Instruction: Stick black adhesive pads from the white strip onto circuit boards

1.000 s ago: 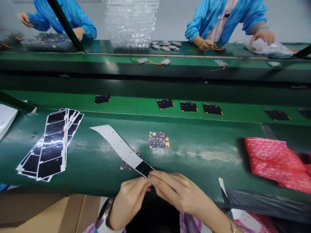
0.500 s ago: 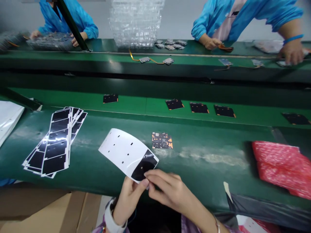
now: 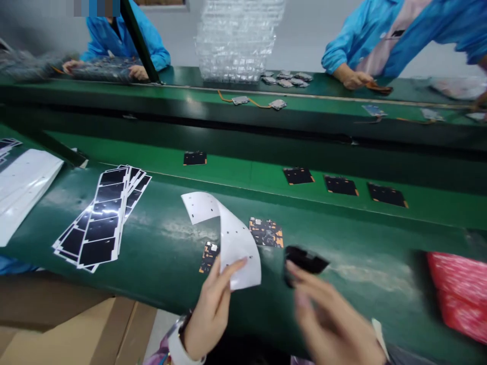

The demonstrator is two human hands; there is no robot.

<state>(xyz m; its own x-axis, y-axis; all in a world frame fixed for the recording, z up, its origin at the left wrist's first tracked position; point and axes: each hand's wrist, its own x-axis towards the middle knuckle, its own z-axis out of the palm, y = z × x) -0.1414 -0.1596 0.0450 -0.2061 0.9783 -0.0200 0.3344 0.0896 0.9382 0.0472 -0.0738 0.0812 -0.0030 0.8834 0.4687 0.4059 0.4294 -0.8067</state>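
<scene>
My left hand (image 3: pixel 213 304) pinches the lower edge of a white backing strip (image 3: pixel 228 235) that curls upward and is bare of black pieces. My right hand (image 3: pixel 331 319), blurred by motion, holds a black adhesive film piece (image 3: pixel 304 259) at its fingertips, just right of the strip. Two small circuit boards lie on the green bench: one (image 3: pixel 266 232) behind the strip, one (image 3: pixel 208 256) partly hidden under it. A fanned stack of white strips carrying black film squares (image 3: pixel 102 218) lies to the left.
A green conveyor (image 3: pixel 243 170) behind the bench carries several black-covered boards. White empty strips (image 3: pixel 23 187) lie far left, a red bag (image 3: pixel 460 294) far right, cardboard boxes (image 3: pixel 76 329) below. Two people in blue coats work across, beside stacked clear trays (image 3: pixel 238 43).
The last black film piece came off the white strip into my right hand, which moved right. The strip, now all white, curled up in my left hand. The view shifted left.
</scene>
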